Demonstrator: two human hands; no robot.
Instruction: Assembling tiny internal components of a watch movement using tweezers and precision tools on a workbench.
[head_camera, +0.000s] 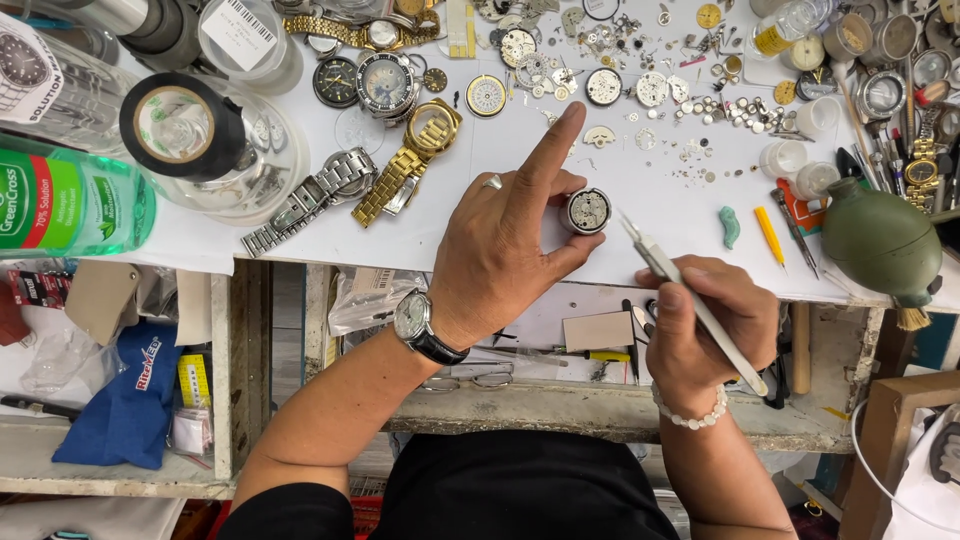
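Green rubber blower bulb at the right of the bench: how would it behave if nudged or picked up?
The green blower bulb is rounded and lies on its side, so it would probably roll or rock. It looks soft and hollow: likely light, and it would give when squeezed. Its matte skin suggests a decent grip.

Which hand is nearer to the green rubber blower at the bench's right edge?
Right. The right hand, holding tweezers, sits just left of and below the green blower; the left hand is farther left, gripping the watch movement.
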